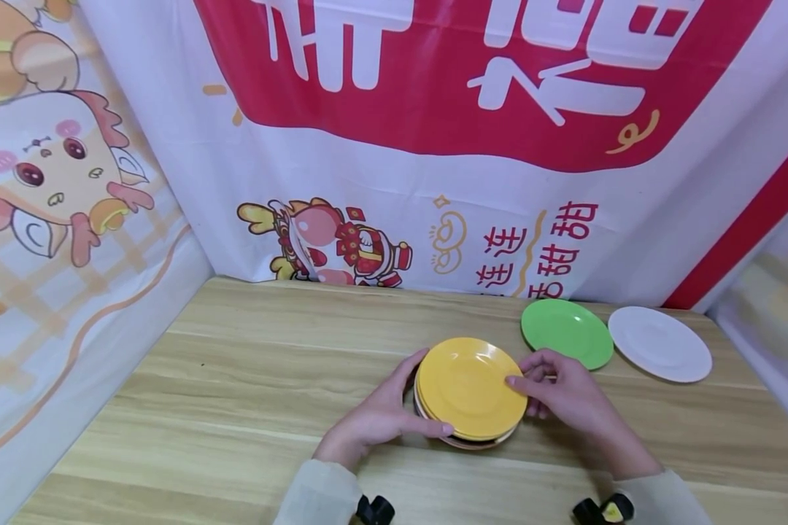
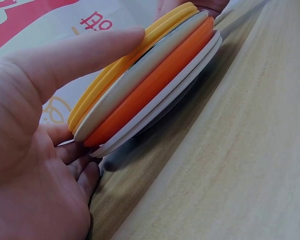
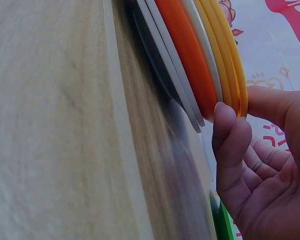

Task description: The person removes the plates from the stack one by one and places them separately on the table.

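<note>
A stack of small round plates sits between my hands, a yellow plate on top. From the side, the left wrist view shows yellow rims, then a cream plate, an orange plate, white plates and a dark one lowest. My left hand grips the stack's left side, thumb along the upper rim and fingers curled at the lower edge. On the opposite side, my right hand pinches the top yellow plate's rim, thumb above and fingertips beneath. A thin gap shows under that rim in the right wrist view.
A green plate lies beyond my right hand, with a white plate to its right, both near the back of the wooden table. Printed cloth hangs behind the table and along its sides.
</note>
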`<action>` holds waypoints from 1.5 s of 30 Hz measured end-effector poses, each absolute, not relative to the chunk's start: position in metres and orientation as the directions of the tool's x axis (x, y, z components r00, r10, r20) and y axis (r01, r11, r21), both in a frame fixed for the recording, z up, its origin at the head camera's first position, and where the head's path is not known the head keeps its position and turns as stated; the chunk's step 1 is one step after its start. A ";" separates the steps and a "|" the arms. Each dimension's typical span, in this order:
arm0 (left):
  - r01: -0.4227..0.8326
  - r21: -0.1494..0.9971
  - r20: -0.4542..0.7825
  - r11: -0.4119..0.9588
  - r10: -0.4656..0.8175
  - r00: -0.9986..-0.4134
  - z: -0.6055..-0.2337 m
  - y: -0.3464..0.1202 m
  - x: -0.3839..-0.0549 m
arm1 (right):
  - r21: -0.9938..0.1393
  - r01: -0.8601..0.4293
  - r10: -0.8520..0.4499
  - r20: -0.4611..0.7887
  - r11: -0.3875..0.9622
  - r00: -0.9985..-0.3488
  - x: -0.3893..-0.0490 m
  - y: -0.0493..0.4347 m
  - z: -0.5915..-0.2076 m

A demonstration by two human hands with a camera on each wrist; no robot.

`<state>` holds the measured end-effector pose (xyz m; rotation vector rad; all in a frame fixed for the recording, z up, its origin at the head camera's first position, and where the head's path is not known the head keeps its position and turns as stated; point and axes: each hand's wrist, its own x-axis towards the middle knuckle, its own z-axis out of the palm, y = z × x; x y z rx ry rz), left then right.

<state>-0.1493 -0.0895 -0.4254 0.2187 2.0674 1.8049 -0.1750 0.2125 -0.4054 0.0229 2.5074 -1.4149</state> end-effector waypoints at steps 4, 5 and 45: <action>-0.141 0.977 -0.191 0.162 0.362 -0.912 -0.424 -0.089 -0.148 | -0.841 0.141 -0.111 -0.231 0.522 -0.966 -0.174 0.213 -0.405; -0.141 0.977 -0.192 0.162 0.361 -0.912 -0.424 -0.089 -0.148 | -0.841 0.142 -0.111 -0.232 0.522 -0.966 -0.174 0.213 -0.406; -0.138 0.979 -0.185 0.151 0.359 -0.915 -0.425 -0.088 -0.148 | -0.892 0.148 -0.149 -0.231 0.427 -0.962 -0.177 0.219 -0.407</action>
